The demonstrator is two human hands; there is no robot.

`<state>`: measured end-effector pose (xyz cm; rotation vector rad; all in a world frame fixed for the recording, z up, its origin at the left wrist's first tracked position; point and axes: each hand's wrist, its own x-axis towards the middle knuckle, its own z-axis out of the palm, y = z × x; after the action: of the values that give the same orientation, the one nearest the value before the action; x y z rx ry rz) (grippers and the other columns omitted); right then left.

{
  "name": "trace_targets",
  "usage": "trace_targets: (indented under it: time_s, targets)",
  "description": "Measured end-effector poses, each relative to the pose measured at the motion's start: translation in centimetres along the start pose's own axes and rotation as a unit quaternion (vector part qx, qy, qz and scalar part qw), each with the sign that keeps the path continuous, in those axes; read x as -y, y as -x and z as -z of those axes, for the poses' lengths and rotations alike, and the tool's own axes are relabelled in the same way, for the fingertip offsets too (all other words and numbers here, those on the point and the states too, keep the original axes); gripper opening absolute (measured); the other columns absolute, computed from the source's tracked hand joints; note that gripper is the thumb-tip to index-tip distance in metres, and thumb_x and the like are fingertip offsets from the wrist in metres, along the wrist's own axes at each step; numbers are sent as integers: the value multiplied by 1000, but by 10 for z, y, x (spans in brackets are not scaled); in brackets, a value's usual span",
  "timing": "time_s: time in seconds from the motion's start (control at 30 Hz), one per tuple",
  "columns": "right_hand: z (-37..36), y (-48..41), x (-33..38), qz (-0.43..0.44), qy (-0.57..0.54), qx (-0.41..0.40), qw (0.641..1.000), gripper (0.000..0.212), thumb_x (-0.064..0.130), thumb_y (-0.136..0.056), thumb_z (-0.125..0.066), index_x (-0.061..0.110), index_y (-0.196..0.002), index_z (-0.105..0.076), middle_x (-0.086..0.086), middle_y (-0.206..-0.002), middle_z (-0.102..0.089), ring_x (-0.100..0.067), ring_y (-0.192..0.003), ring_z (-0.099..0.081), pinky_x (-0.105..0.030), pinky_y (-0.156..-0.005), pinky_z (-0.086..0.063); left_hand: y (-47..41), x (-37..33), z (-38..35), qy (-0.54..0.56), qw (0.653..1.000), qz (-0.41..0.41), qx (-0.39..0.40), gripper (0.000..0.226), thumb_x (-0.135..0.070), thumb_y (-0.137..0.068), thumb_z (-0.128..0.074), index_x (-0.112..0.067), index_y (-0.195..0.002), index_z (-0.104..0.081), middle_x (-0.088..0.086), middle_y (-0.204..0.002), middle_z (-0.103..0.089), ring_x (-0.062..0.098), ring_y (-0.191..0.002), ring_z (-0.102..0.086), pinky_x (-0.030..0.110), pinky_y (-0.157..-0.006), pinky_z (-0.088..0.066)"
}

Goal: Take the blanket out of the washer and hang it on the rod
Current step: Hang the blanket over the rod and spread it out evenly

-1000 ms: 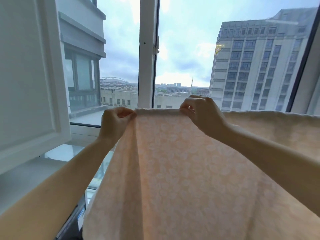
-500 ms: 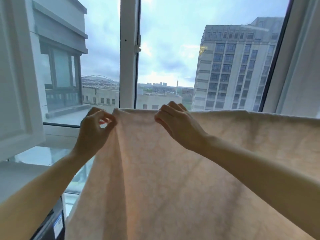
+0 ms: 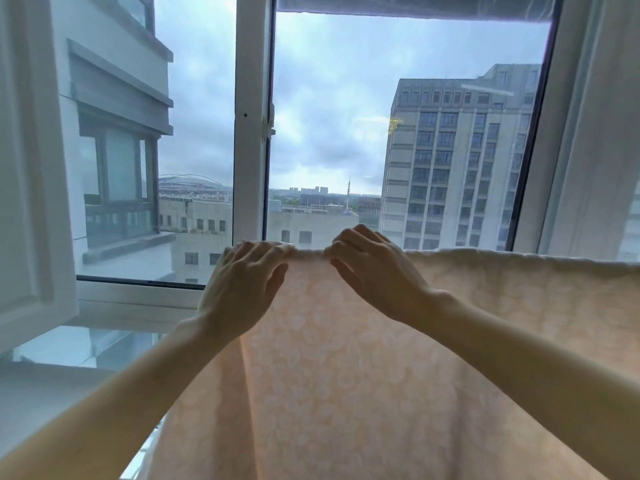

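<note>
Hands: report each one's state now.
Left hand: open, fingers resting on the top edge of the blanket.
Right hand: pinching the blanket's top edge.

High-rise home balcony: blanket by city-view window.
</note>
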<state>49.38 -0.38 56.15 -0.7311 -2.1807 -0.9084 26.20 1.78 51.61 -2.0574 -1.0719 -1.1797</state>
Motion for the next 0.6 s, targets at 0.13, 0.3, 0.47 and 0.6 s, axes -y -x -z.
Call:
trace_targets:
  time_s: [0.13,0.3,0.47,0.6]
  targets:
    - [20,19,-22,-94,8,17,995,26,31,-96,-50,17,-114,-63,3,-106,-65,-13,-95,-61,-33,-75,-56,-5,-16,-12,-2,999,-39,-24,32,-20,-91,-59,-16,-123,-62,2,-121,-66,21,-109,-60,39,-103,-41]
    - [41,47,-40,-134,31,33,990,27,34,-97,-44,20,-107,-64,6,-99,-65,-13,-89,-61,-34,-73,-55,-12,-37,-26,-14,999,-34,-26,38,-22,-91,-60,-18,-128,-60,0,-126,-63,21,-113,-58,51,-103,-41]
    - [59,62,-58,-175,34,36,983,18,29,-95,-54,18,-102,-66,6,-97,-65,-12,-91,-58,-36,-76,-54,-20,-56,-38,-27,997,-44,-54,34,-24,-94,-57,-18,-127,-61,1,-117,-65,22,-102,-59,42,-93,-44]
    - [67,67,-68,-169,13,34,985,10,23,-93,-60,15,-93,-67,6,-90,-64,-12,-86,-56,-34,-71,-54,-26,-77,-46,-29,997,-39,-65,35,-30,-95,-46,-20,-124,-63,-3,-114,-66,21,-100,-60,41,-91,-45]
